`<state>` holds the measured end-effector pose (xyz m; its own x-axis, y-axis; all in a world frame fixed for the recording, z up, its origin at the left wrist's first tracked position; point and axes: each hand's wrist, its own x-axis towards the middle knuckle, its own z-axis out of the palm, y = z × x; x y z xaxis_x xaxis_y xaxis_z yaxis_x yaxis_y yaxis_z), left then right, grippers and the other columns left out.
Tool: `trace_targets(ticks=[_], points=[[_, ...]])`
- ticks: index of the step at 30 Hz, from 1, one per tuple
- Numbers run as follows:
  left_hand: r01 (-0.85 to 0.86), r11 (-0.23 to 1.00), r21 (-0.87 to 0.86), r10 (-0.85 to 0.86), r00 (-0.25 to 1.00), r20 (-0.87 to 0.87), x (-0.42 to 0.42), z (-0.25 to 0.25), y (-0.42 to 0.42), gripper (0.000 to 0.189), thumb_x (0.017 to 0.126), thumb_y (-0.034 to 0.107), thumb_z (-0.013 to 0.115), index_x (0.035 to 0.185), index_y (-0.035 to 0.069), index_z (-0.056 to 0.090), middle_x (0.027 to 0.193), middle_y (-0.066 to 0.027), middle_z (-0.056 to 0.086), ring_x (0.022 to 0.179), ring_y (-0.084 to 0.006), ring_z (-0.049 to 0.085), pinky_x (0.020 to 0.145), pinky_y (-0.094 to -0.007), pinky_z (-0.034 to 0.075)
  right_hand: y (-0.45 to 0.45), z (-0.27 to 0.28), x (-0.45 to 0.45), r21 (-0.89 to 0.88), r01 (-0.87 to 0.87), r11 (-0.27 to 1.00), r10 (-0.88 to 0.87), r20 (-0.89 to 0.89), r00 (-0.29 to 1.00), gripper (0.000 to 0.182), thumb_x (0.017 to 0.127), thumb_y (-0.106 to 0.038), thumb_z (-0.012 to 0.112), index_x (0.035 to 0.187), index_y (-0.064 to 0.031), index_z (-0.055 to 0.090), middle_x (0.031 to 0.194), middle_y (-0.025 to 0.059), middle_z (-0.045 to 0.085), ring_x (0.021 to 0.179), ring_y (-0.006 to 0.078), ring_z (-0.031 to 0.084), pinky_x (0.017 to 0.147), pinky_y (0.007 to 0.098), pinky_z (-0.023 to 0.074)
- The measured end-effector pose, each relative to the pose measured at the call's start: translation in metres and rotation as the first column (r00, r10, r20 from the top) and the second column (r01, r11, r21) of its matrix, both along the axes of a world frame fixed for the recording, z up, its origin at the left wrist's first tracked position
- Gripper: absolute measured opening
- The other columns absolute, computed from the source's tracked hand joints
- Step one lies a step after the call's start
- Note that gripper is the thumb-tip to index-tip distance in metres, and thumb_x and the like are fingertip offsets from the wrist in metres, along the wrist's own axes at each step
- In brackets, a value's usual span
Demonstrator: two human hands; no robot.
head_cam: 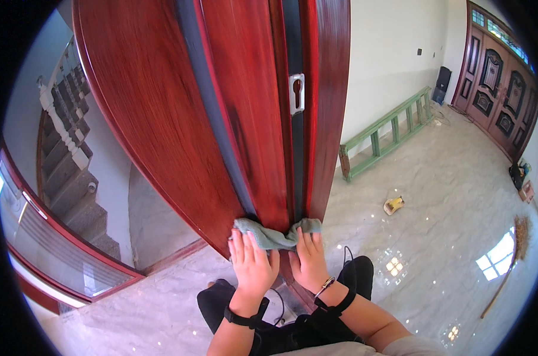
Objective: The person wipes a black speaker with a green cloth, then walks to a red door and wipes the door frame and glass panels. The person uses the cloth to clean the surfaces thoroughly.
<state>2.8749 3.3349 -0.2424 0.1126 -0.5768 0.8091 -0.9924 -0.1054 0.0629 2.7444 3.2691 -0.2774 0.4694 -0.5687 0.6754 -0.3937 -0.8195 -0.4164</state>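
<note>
A grey-green cloth [273, 236] lies bunched against the lower part of a reddish-brown wooden door frame [246, 115]. My left hand [251, 262] presses the cloth's left end with fingers pointing up. On its right end rests my right hand [311, 262], a metal bracelet and a black strap around that wrist. Dark grey strips run down the wood. A metal strike plate [297, 94] with a keyhole-shaped cutout sits in the right-hand strip, above my hands. The cloth hides the wood directly under it.
A green wooden ladder [389, 133] lies along the white wall. A broom [513, 258] and a small yellow object [393, 205] are on the glossy tiled floor [411, 249]. At left stand a staircase [73, 191] and a red-framed glass door [68, 249]. Double doors [496, 84] close the far right.
</note>
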Motion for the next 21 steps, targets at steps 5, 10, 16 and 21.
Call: trace_targets(ticks=[5,10,16,21], points=[[-0.207,0.967,-0.147,0.194,0.976,-0.094,0.005,0.069,0.019,0.079,0.075,0.014,0.061,0.135,-0.017,0.018,0.132,-0.0415,0.026,0.126,-0.0600,0.020,0.104,-0.0608,0.019,0.002,0.056,0.005,-0.114,-0.131,0.985,0.147,0.148,0.978,0.062,0.078,-0.003,0.058,0.132,0.0117,0.031,0.125,0.0325,0.042,0.116,0.0533,0.039,0.100,0.0516,0.0316],[-0.310,0.950,-0.047,0.307,0.950,-0.054,0.033,0.058,0.014,0.073,0.076,0.014,0.058,0.133,-0.016,0.022,0.131,-0.0426,0.027,0.123,-0.0594,0.024,0.105,-0.0602,0.021,0.010,0.091,0.025,-0.193,-0.178,0.965,0.215,0.191,0.958,0.056,0.080,-0.007,0.058,0.129,0.0105,0.038,0.113,0.0265,0.050,0.100,0.0453,0.048,0.089,0.0471,0.0403],[-0.237,0.970,-0.053,0.236,0.971,-0.034,0.036,-0.009,0.015,0.068,0.073,0.010,0.059,0.128,-0.012,0.027,0.129,-0.0416,0.030,0.119,-0.0597,0.031,0.099,-0.0666,0.024,0.013,0.061,0.027,-0.191,-0.188,0.963,0.214,0.123,0.969,0.056,0.077,-0.005,0.059,0.127,0.0111,0.039,0.096,0.0210,0.051,0.083,0.0381,0.050,0.077,0.0440,0.0435],[-0.233,0.971,-0.048,0.231,0.972,-0.032,0.039,-0.009,0.019,0.071,0.072,0.008,0.059,0.130,-0.013,0.025,0.131,-0.0409,0.028,0.121,-0.0600,0.028,0.100,-0.0665,0.023,0.013,0.046,0.024,-0.075,-0.267,0.961,0.274,0.105,0.956,0.059,0.079,-0.006,0.060,0.129,0.0102,0.035,0.115,0.0311,0.048,0.099,0.0494,0.048,0.088,0.0516,0.0398]])
